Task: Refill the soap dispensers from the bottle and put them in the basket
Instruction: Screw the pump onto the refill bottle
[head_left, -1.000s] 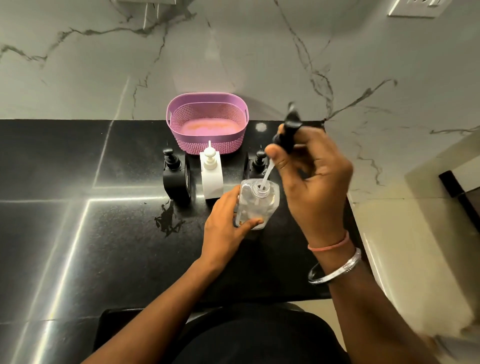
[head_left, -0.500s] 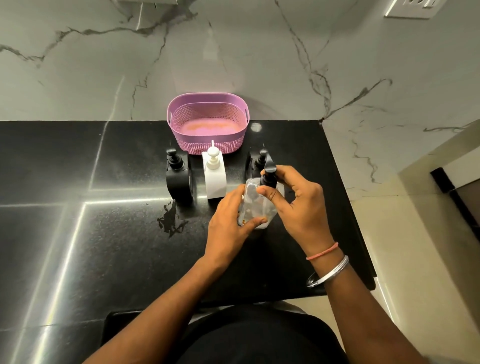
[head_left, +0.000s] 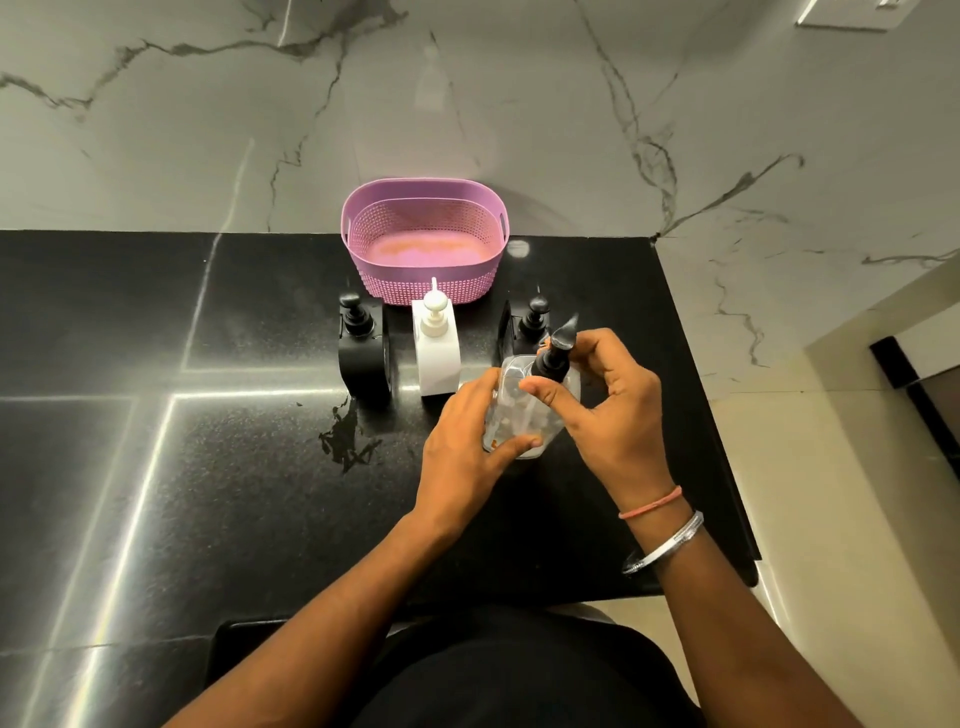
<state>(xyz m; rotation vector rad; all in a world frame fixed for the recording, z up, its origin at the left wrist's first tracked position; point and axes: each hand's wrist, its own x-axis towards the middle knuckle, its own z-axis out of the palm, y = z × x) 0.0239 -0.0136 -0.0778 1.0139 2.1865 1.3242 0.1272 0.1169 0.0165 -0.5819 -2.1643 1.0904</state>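
Observation:
A clear soap bottle (head_left: 519, 415) stands on the black counter (head_left: 208, 467), right of centre. My left hand (head_left: 467, 447) grips its body from the left. My right hand (head_left: 608, 405) pinches the black pump head (head_left: 556, 353) that sits in the bottle's neck. Behind it in a row stand a black dispenser (head_left: 361, 348), a white dispenser (head_left: 435, 348) and a second black dispenser (head_left: 530, 322), partly hidden by my right hand. The purple basket (head_left: 363, 244) sits behind them against the wall with nothing in it.
A small wet spill (head_left: 348, 436) lies on the counter in front of the left black dispenser. The marble wall (head_left: 467, 104) rises right behind the basket. The counter ends at its right edge (head_left: 727, 441), with floor beyond.
My right hand has brought the black pump down from above the bottle and set it into the neck. My left hand has stayed on the bottle.

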